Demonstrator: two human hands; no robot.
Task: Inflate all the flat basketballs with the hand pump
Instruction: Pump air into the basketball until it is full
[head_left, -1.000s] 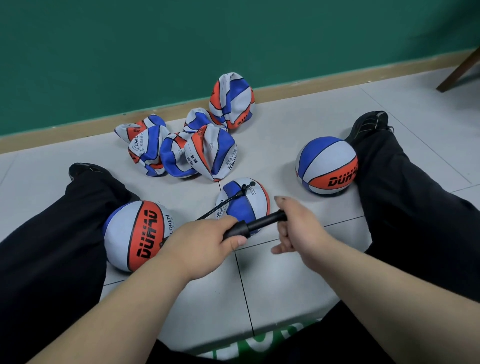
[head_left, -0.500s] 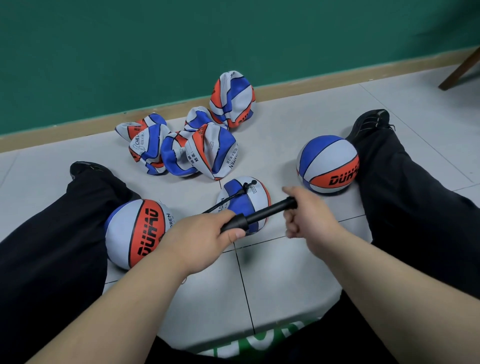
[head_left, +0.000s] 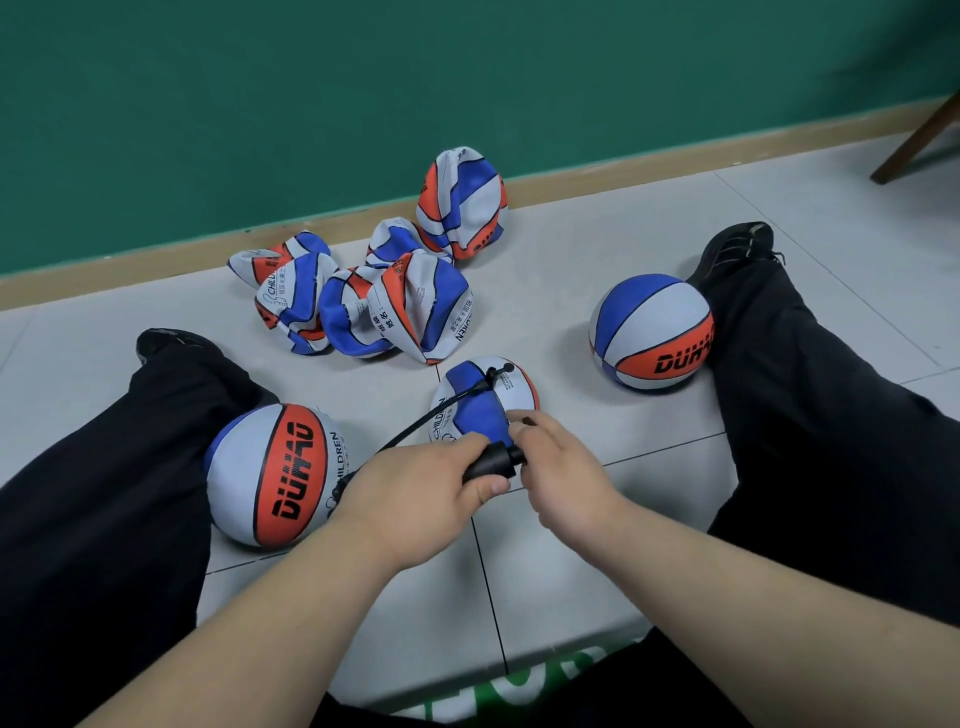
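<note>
Pump (head_left: 492, 463) sits low centre of the frame, just in front of the centre ball (head_left: 485, 397), and only its black collar shows between the hands. Left hand (head_left: 415, 493) is wrapped tight round the barrel, right hand (head_left: 566, 478) curled over the handle, the two nearly touching, so the plunger looks fully in. Its long axis runs left to right, rising slightly, handle end to the right. The hose (head_left: 415, 430) leaves at the left and arcs up right to the valve on top of the centre ball, which looks partly filled. Left ball (head_left: 275, 473) and right ball (head_left: 654, 332) look round and firm, so I'd call those done. The flat balls (head_left: 363, 306), about six crumpled in a heap upper centre by the wall (head_left: 260, 104), all remain, so under halfway I'd say
</note>
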